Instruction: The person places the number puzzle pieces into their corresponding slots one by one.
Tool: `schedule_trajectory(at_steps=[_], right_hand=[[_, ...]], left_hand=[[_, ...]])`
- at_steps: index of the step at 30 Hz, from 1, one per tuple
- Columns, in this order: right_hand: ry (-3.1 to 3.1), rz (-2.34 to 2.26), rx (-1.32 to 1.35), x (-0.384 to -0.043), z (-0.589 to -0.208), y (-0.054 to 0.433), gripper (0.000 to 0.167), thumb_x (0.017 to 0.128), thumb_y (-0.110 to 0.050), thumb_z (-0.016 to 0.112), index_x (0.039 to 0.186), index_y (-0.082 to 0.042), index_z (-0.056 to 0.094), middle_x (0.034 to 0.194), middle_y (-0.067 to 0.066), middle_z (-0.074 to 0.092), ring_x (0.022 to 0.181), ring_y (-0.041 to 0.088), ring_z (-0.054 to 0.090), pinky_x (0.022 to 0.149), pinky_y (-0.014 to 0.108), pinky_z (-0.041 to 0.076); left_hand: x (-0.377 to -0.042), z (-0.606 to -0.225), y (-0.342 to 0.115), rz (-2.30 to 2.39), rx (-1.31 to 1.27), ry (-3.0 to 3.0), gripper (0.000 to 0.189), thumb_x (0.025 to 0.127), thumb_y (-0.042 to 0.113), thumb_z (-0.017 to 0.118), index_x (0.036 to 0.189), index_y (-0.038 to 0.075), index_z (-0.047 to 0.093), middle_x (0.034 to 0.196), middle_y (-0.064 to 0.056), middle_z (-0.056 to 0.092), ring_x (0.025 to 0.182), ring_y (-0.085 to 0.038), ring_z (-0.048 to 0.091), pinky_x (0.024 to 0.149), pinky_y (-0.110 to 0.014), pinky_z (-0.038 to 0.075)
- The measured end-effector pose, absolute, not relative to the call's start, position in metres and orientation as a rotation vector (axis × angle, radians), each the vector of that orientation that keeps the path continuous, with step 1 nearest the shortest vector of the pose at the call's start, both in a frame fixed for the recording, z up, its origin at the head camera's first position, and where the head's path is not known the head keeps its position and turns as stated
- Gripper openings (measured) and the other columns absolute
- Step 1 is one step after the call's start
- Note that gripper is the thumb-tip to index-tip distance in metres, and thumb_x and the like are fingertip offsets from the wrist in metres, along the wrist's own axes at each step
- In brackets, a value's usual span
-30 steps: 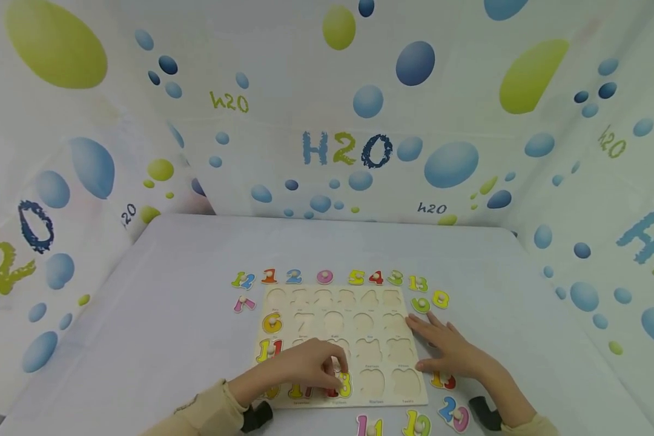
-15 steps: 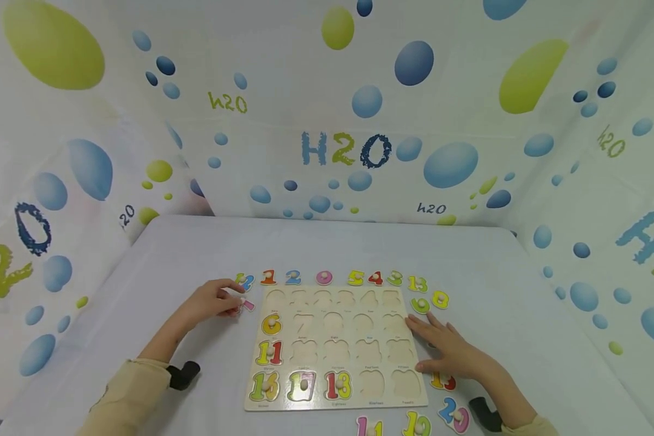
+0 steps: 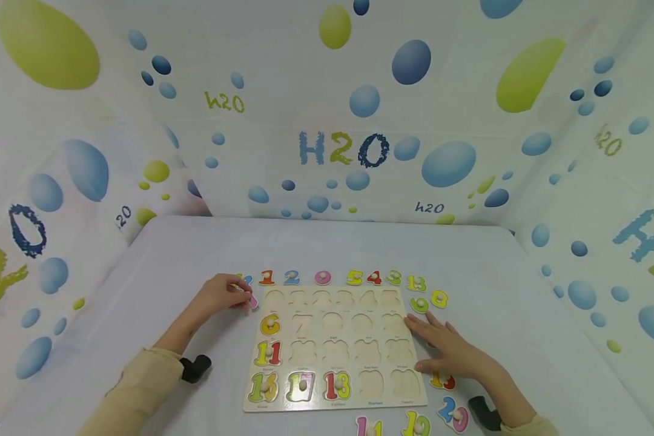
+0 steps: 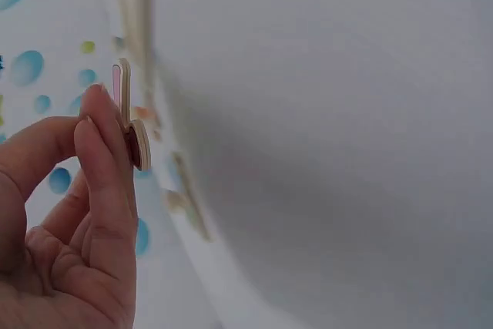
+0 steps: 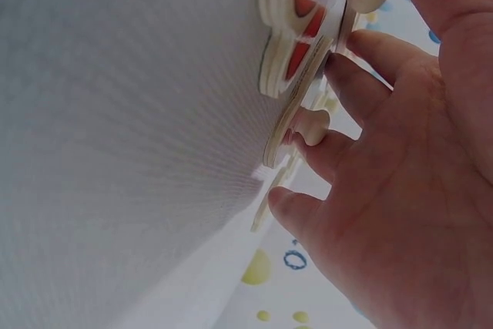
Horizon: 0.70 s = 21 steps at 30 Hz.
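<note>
My left hand [image 3: 220,297] is just past the wooden number board's [image 3: 389,390] upper left corner. Between thumb and fingertips it pinches a pink number seven puzzle piece [image 3: 253,303]; the left wrist view shows this piece [image 4: 122,98] edge-on, lifted off the cloth. Behind those fingers, a number 12 piece [image 3: 247,280] is partly hidden. My right hand [image 3: 449,345] lies with spread fingers at the board's right edge, its fingertips touching the board. In the right wrist view, knobbed wooden pieces [image 5: 296,105] stand close to its fingers. The board holds the 6 [image 3: 270,325], 11 [image 3: 267,352] and several other numbers.
Loose number pieces line the board's far edge, among them a red 1 [image 3: 267,277] and a pink 0 [image 3: 323,277]. A yellow 8 or 0 [image 3: 439,298] lies at right. Near the front are a 20 [image 3: 453,415] and a 19 [image 3: 416,424]. Patterned curtains surround the white table [image 3: 196,242].
My left hand has left the 18 in the lower row, moved to the far left and picked up the pink seven, now shifting slightly right toward the board. The right hand stays still.
</note>
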State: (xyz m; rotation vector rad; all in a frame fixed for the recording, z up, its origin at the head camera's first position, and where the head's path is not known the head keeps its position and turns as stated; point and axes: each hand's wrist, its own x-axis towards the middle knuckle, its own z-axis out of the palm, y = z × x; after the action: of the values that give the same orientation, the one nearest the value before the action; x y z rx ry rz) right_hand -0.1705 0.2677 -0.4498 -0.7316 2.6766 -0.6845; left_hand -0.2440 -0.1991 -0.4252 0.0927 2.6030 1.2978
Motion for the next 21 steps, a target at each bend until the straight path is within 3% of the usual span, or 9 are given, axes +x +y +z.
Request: schedule_trajectory(at_steps=[11, 21], right_hand=[[2.655, -0.726, -0.748, -0.172, -0.449, 0.268, 0.088, 0.079, -0.050, 0.067, 0.146, -0.007, 0.031, 0.149, 0.016, 0.028, 0.134, 0.048, 0.007, 0.098, 0.069, 0.003], [2.660, -0.710, -0.718, -0.172, -0.453, 0.266, 0.090, 0.077, -0.053, 0.067, 0.147, -0.009, 0.031, 0.149, 0.013, 0.028, 0.135, 0.046, 0.006, 0.099, 0.067, 0.003]], left_hand=[[-0.249, -0.423, -0.126, 1.147, 0.663, 2.436, 0.004, 0.086, 0.009, 0.067, 0.084, 0.006, 0.067, 0.062, 0.000, 0.062, 0.057, -0.016, 0.057, 0.056, -0.027, 0.048], [-0.248, -0.436, -0.112, 1.044, 0.599, 2.495, 0.005, 0.084, 0.010, 0.068, 0.079, 0.010, 0.068, 0.061, 0.002, 0.057, 0.056, -0.012, 0.050, 0.053, -0.025, 0.043]])
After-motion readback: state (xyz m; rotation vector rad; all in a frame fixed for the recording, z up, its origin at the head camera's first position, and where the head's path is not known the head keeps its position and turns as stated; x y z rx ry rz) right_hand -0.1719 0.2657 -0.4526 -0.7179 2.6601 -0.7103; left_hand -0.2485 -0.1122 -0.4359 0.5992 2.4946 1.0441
